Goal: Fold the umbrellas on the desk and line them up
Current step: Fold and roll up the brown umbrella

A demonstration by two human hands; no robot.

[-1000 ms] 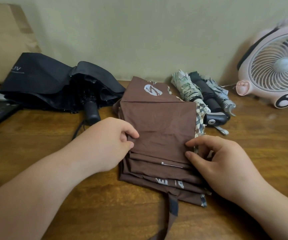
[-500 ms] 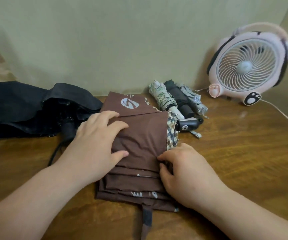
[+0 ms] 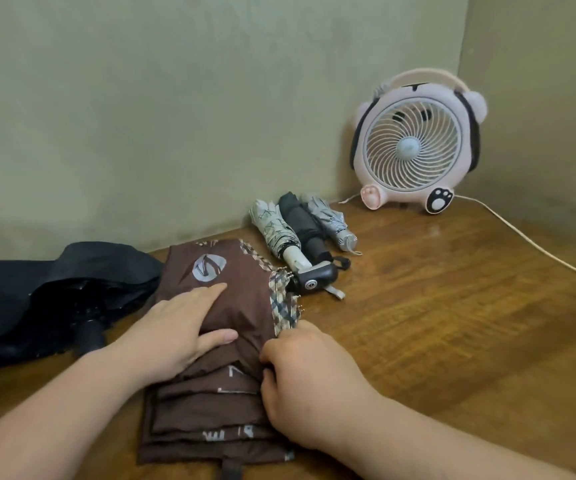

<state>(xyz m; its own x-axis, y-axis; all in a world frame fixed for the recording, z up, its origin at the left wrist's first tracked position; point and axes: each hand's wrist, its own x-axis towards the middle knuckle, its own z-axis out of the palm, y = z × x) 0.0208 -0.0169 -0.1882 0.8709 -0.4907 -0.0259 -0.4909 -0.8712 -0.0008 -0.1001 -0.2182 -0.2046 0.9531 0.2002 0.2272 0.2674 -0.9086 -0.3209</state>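
A brown umbrella (image 3: pixel 210 407) with a checked trim lies flattened in layered pleats on the wooden desk (image 3: pixel 435 323). My left hand (image 3: pixel 179 327) presses flat on its upper fabric, fingers straight. My right hand (image 3: pixel 307 379) has its fingers curled into the right edge of the pleats and grips the fabric there. Three folded umbrellas lie side by side at the back: a leaf-patterned one (image 3: pixel 274 230), a black one (image 3: pixel 302 225) and a grey one (image 3: pixel 329 221). A loose black umbrella (image 3: pixel 37 289) lies unfolded at the left.
A pink animal-shaped fan (image 3: pixel 414 147) stands in the back right corner, its white cable (image 3: pixel 528 240) trailing across the desk to the right. Walls close the back and right sides.
My left hand has gone from pinching the left edge to lying flat on the brown fabric. My right hand's fingers have curled into the right edge. The view has swung right.
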